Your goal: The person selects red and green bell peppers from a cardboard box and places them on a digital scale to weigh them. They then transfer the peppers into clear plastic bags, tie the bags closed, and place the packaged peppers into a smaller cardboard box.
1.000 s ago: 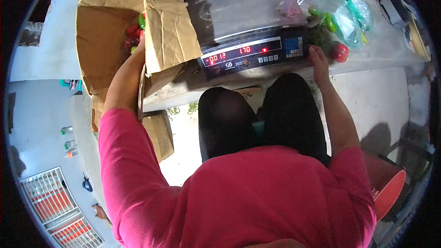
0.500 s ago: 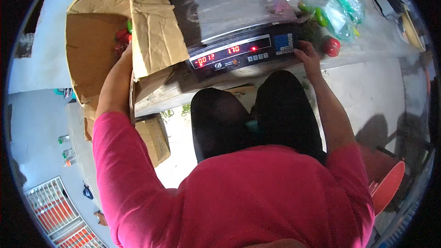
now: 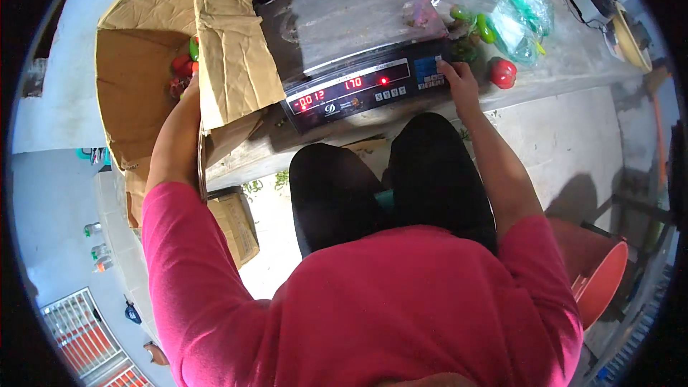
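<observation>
A digital weighing scale point(image 3: 358, 93) with a flat metal top and lit red digits stands in front of me on the ledge. My right hand point(image 3: 462, 80) is at the right end of its panel, a fingertip on the blue keypad point(image 3: 430, 70); it holds nothing and its fingers are apart. To the left stands an open cardboard box point(image 3: 136, 93), its flap hanging beside the scale. My left hand point(image 3: 190, 93) reaches into the box next to red peppers point(image 3: 181, 66) and a green pepper point(image 3: 193, 48). Its fingers are mostly hidden behind the flap.
Right of the scale lie a red pepper point(image 3: 503, 73), green peppers point(image 3: 485, 29) and a clear and green plastic bag point(image 3: 519, 36). A yellowish bowl point(image 3: 631, 39) stands at the far right. On the floor are a red bucket point(image 3: 602, 283) and a smaller cardboard box point(image 3: 235, 226).
My right hand has gone from the panel's right edge onto the keypad. My left hand stays in the box. The view has shifted slightly; the lit display looks the same.
</observation>
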Action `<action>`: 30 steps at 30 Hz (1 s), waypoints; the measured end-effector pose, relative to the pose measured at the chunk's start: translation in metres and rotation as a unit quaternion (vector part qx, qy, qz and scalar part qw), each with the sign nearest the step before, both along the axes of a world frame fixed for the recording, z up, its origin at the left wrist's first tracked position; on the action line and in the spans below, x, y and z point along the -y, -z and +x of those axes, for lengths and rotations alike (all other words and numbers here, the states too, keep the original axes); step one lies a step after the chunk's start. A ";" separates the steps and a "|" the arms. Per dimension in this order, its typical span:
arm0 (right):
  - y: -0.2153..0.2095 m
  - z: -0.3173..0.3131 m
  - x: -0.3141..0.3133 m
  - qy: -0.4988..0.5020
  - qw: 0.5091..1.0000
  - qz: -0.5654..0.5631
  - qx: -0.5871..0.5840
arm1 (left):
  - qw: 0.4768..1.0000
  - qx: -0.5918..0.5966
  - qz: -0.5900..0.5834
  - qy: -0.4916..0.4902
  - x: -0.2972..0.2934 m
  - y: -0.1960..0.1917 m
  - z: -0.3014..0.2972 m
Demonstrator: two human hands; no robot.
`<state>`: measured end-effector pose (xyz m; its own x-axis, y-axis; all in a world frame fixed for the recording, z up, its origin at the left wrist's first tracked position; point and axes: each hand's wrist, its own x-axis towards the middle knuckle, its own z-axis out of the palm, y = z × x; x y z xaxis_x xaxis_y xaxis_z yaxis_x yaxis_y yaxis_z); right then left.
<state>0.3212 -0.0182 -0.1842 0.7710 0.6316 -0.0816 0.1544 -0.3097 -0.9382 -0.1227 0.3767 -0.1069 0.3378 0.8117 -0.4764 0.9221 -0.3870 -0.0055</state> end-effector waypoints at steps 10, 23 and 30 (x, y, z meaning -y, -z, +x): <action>0.021 0.017 0.006 -0.056 0.992 0.058 -0.092 | 1.000 0.005 -0.002 -0.002 0.000 0.000 -0.004; 0.011 0.010 0.005 -0.044 0.996 0.048 -0.061 | 1.000 0.001 0.005 0.023 0.013 0.007 0.006; 0.007 0.017 0.012 -0.120 0.984 0.046 -0.127 | 1.000 -0.004 -0.001 0.023 0.018 0.009 0.009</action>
